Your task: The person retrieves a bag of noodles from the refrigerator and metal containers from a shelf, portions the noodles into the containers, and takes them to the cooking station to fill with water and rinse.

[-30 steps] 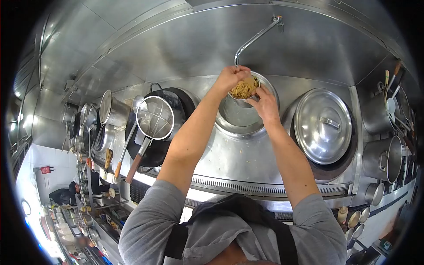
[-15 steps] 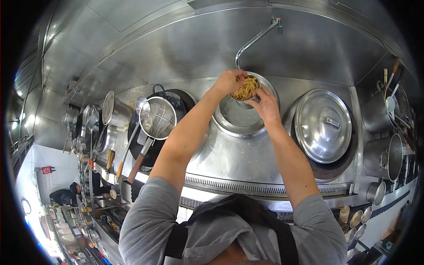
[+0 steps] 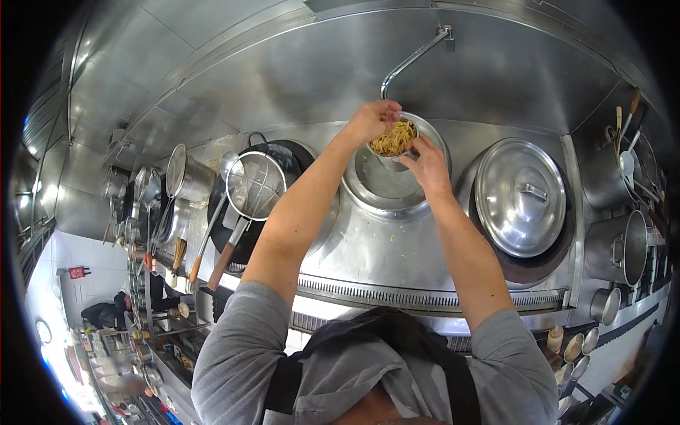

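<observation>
Yellow-brown noodle-like strips [image 3: 394,139] fill a small metal bowl [image 3: 398,164] held above a large round pot [image 3: 386,207]. My right hand [image 3: 428,168] grips the bowl's near right side, fingers at its rim. My left hand [image 3: 374,120] hovers at the bowl's upper left edge, just above the strips, fingers partly spread and bent. I see nothing held in it. Directly behind that hand, the lower end of a bent metal water spout [image 3: 384,88] comes down from the wall. Cloudy liquid [image 3: 382,177] shows inside the large pot.
On the right stands a lidded wok, its shiny lid [image 3: 520,198] closed. To the left, a wire strainer [image 3: 256,185] and ladle [image 3: 230,164] rest over a dark wok. Several pots [image 3: 615,248] line the far right. A slotted drain [image 3: 382,292] runs along the front edge.
My left hand has lifted slightly up and away from the strips, its fingers loosening. My right hand keeps its hold on the bowl, which has barely moved.
</observation>
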`<state>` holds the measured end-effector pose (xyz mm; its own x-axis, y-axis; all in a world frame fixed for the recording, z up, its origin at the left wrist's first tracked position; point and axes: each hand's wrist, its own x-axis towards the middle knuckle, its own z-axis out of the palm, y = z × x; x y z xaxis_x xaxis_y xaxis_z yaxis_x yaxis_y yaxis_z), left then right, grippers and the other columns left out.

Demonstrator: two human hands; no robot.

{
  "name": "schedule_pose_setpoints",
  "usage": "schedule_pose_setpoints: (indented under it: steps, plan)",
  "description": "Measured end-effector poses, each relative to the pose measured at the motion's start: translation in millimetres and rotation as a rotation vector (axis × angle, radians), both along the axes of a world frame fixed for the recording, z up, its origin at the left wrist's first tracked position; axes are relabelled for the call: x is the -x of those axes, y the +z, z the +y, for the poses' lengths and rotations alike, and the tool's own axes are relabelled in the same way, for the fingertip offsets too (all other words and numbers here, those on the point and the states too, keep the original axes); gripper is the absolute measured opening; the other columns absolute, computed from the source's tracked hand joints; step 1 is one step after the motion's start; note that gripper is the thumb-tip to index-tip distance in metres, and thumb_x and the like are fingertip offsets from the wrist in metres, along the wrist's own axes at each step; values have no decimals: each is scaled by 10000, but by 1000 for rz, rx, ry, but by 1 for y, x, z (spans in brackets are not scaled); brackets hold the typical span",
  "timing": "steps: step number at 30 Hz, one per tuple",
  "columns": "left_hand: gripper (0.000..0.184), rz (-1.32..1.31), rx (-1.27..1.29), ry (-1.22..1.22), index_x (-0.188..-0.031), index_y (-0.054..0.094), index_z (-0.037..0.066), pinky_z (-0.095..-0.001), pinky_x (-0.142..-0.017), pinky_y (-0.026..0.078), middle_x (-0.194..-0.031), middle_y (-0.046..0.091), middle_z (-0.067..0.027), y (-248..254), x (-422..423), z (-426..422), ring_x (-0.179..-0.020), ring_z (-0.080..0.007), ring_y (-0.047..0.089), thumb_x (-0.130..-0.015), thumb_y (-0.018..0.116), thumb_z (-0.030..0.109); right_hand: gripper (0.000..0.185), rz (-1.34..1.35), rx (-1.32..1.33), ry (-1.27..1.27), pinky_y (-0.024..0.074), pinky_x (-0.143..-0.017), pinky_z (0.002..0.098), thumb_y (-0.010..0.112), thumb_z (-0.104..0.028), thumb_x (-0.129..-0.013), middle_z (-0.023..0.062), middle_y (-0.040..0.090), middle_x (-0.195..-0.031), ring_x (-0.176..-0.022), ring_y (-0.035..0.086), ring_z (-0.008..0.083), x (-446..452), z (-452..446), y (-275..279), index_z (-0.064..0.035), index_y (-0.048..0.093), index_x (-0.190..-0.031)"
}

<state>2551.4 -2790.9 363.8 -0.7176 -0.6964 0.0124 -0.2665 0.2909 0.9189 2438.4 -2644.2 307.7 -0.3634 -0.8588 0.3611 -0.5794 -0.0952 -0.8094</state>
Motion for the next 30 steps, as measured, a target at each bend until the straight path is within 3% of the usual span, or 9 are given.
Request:
schedule_pose_setpoints:
  steps: [5, 7, 13, 17, 20, 22, 23, 25, 30]
  plan:
    - [351, 154, -235, 21, -1074, 566, -31, -261, -779, 488, -912, 630, -77, 5, -7, -3, -864, -148, 603, -729, 601, -84, 314, -11, 74, -12, 453, -672, 393, 769, -171, -614, 109, 561, -854, -763, 563, 296, 2, 0, -5, -27, 549, -786]
    - [299, 15, 149, 144, -1025, 612, 2, -279, -777, 492, -887, 645, -63, -12, -10, -16, -847, -147, 610, -728, 621, -34, 307, -15, 86, -4, 455, -670, 389, 767, -169, -619, 108, 562, -850, -761, 564, 294, 3, 1, -4, -29, 549, -783]
    - [250, -288, 487, 353, -993, 657, 71, -313, -759, 504, -873, 681, -102, -47, -41, -42, -827, -194, 651, -753, 620, 131, 296, 48, 83, -48, 471, -624, 340, 770, -164, -640, 99, 574, -812, -672, 579, 247, 5, 4, -5, -15, 573, -805]
    - [255, -609, 631, 172, -1003, 658, 83, -320, -751, 506, -894, 677, -128, -98, -59, -39, -839, -232, 655, -768, 601, 165, 302, 39, 94, -50, 473, -622, 338, 775, -174, -641, 91, 575, -804, -678, 583, 238, 6, 4, -5, -18, 579, -811]
    - [260, -585, 512, 125, -1011, 658, 76, -319, -757, 502, -907, 682, -114, -111, -56, -29, -834, -226, 649, -789, 587, 190, 322, 40, 53, -39, 485, -627, 318, 786, -192, -641, 105, 607, -882, -680, 590, 215, 9, 3, -6, -21, 583, -824]
    - [225, -125, 115, 405, -927, 662, 44, -330, -723, 512, -827, 670, -108, -112, -47, -24, -751, -217, 645, -776, 597, 196, 333, -3, 29, -34, 502, -649, 304, 793, -193, -642, 142, 619, -988, -696, 602, 201, 9, 2, -7, -21, 587, -840]
    - [225, -123, 112, 406, -927, 662, 44, -330, -723, 512, -827, 670, -108, -98, -43, -19, -751, -217, 645, -776, 597, 196, 333, 0, 27, -32, 502, -649, 304, 793, -193, -642, 142, 619, -988, -696, 602, 201, 9, 2, -6, -21, 587, -840]
    - [143, 263, -595, 366, -867, 613, 28, -313, -683, 484, -782, 615, -62, -58, -39, -5, -708, -172, 587, -795, 587, 149, 343, 26, -22, -41, 516, -684, 307, 798, -184, -638, 189, 588, -1120, -729, 622, 206, 6, 3, -2, -20, 587, -853]
    - [88, -89, -303, 275, -775, 556, 26, -323, -609, 504, -767, 587, -72, -46, -51, -12, -665, -168, 586, -760, 597, 102, 321, 77, 85, 79, 528, -748, 317, 778, -160, -663, 181, 543, -1217, -860, 635, 243, -1, 1, -13, -23, 581, -876]
